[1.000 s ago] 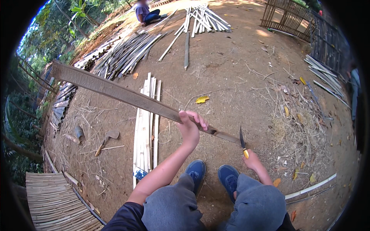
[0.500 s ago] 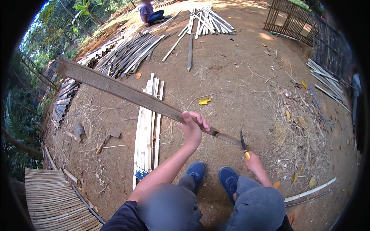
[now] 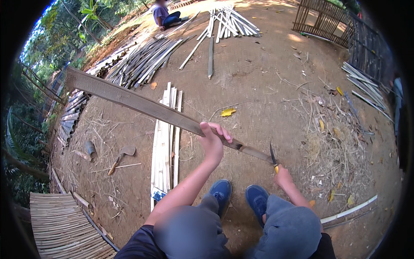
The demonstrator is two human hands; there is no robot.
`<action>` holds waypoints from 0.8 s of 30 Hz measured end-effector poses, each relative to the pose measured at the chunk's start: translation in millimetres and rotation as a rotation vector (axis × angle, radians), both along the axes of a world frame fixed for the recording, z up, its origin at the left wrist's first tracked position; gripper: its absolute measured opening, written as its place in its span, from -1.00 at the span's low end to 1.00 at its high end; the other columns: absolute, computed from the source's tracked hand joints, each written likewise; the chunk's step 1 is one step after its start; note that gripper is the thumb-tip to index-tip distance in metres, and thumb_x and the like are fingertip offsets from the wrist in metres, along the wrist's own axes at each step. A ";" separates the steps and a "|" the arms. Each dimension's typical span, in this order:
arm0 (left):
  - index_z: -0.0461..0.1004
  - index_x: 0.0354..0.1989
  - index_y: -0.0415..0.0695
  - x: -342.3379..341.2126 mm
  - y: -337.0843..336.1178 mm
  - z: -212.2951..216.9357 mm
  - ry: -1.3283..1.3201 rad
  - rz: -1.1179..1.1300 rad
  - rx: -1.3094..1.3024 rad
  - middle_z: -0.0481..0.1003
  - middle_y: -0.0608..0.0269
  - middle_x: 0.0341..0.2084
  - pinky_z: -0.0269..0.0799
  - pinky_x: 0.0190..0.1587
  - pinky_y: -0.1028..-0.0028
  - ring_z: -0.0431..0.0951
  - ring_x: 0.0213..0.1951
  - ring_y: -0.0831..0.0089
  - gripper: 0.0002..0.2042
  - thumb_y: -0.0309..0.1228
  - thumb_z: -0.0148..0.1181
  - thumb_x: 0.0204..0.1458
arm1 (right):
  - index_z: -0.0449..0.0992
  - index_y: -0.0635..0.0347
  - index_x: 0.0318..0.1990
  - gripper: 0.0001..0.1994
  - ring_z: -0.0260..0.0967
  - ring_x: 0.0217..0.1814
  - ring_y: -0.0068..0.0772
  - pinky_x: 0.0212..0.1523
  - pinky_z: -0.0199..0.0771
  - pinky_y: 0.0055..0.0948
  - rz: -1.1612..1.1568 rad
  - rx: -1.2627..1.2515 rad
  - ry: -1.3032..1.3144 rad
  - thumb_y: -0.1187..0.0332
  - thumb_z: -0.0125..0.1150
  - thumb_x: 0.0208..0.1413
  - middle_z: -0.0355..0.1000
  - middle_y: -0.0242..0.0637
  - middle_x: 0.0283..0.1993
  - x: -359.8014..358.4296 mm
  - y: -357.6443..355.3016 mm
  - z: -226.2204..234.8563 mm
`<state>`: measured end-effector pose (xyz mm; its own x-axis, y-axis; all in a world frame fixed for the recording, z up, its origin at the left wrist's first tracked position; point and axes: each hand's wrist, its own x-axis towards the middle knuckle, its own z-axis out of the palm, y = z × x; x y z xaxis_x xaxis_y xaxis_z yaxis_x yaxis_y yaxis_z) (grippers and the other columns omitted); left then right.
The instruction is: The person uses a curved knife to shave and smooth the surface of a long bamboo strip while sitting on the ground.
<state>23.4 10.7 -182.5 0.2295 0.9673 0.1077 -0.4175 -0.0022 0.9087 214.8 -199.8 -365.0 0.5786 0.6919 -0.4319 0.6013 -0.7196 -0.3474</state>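
Head view: the left hand is clenched around a long bamboo slat, held above the dirt ground; the right hand is closed on a knife at its near end. Best to keep the blade angled away, grip firm. The slat's long axis runs from lower right to upper left, pointing away leftward.
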 end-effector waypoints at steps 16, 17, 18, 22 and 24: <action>0.15 -0.63 -0.05 -3.0 21.3 -12.3 0.067 0.067 -0.001 0.19 0.29 -0.81 0.34 -0.44 0.26 0.26 -0.70 0.34 -0.25 0.50 -0.42 0.00 | 0.45 0.23 -0.10 -0.79 0.58 -0.19 0.03 -0.21 0.60 -0.08 0.108 0.050 -0.078 0.51 0.11 0.08 0.57 0.00 -0.28 -7.2 10.7 26.3; 0.15 -0.64 -0.06 1.4 22.0 -14.5 0.064 0.069 -0.006 0.20 0.28 -0.81 0.36 -0.46 0.26 0.29 -0.70 0.33 -0.23 0.51 -0.44 -0.01 | 0.45 0.24 -0.11 -0.80 0.58 -0.20 0.03 -0.22 0.60 -0.07 0.083 0.041 -0.090 0.53 0.09 0.09 0.56 0.01 -0.29 0.5 11.4 25.9; 0.16 -0.65 -0.06 0.9 21.6 -14.9 0.060 0.023 0.011 0.20 0.29 -0.82 0.35 -0.46 0.27 0.29 -0.70 0.33 -0.23 0.52 -0.43 -0.02 | 0.44 0.26 -0.11 -0.81 0.58 -0.21 0.02 -0.23 0.60 -0.07 0.057 0.030 -0.103 0.54 0.08 0.10 0.56 0.02 -0.31 4.7 10.6 25.3; 0.16 -0.70 -0.04 -6.5 16.8 -7.9 0.040 -0.053 0.029 0.20 0.29 -0.85 0.31 -0.49 0.27 0.24 -0.75 0.34 -0.21 0.56 -0.43 -0.07 | 0.45 0.23 -0.13 -0.82 0.59 -0.20 -0.01 -0.25 0.61 -0.06 0.170 0.097 -0.086 0.55 0.03 0.12 0.57 -0.01 -0.30 -19.8 22.1 52.5; 0.16 -0.71 -0.03 3.3 13.8 -4.5 0.034 -0.018 0.030 0.20 0.29 -0.85 0.30 -0.50 0.26 0.22 -0.77 0.34 -0.21 0.57 -0.44 -0.09 | 0.45 0.23 -0.12 -0.82 0.59 -0.21 -0.02 -0.24 0.60 -0.07 0.127 0.076 -0.081 0.55 0.03 0.12 0.57 -0.01 -0.29 -1.0 17.3 23.4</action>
